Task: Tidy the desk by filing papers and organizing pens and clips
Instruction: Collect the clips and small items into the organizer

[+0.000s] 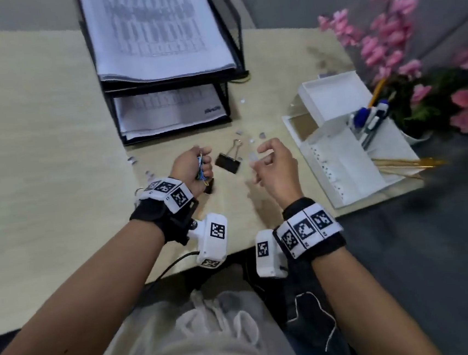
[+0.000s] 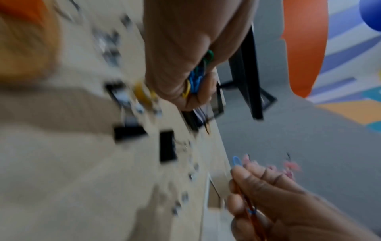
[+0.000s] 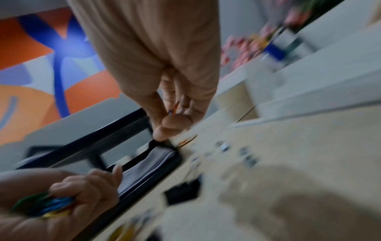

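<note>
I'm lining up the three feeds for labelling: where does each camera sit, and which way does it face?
Head: on the head, facing forward-down at desk, paper tray; both forearms, hands show.
Left wrist: along left hand, whose grip holds coloured paper clips; right hand below.
Right wrist: along right hand toward the tray; left hand low-left.
Shared: clips, tray, black binder clip.

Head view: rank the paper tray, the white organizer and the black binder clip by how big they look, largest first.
1. Paper tray, which looks largest, though it also stands tall, so nearer the camera.
2. White organizer.
3. Black binder clip, by far the smallest.
</note>
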